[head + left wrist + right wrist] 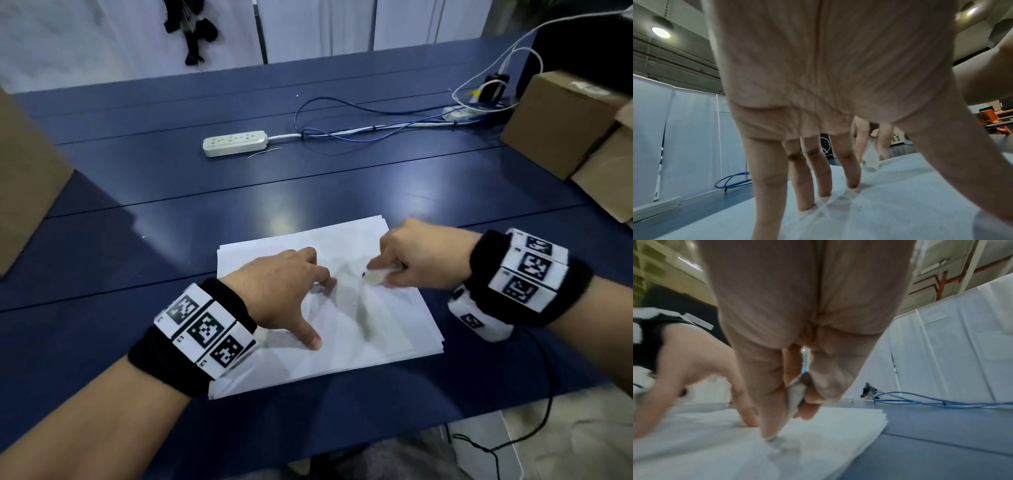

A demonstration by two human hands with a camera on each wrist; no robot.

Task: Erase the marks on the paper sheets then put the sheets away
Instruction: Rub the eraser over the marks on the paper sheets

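Observation:
A stack of white paper sheets (383, 318) lies on the blue table in front of me. My left hand (291, 294) presses down on the top sheet (900, 203) with straight, spread fingers and thumb. My right hand (404, 260) pinches a white eraser (376, 275) with a dark smudged tip and holds it against the sheet near the middle. In the right wrist view the eraser (795, 395) sits between thumb and fingers over the stack (828, 434). Faint grey smudges show on the paper below the eraser.
A white power strip (234, 143) with blue and white cables (359, 130) lies at the back of the table. Cardboard boxes (561, 126) stand at the right, another box (24, 185) at the left. A black cord (544, 387) hangs off the table's front right edge.

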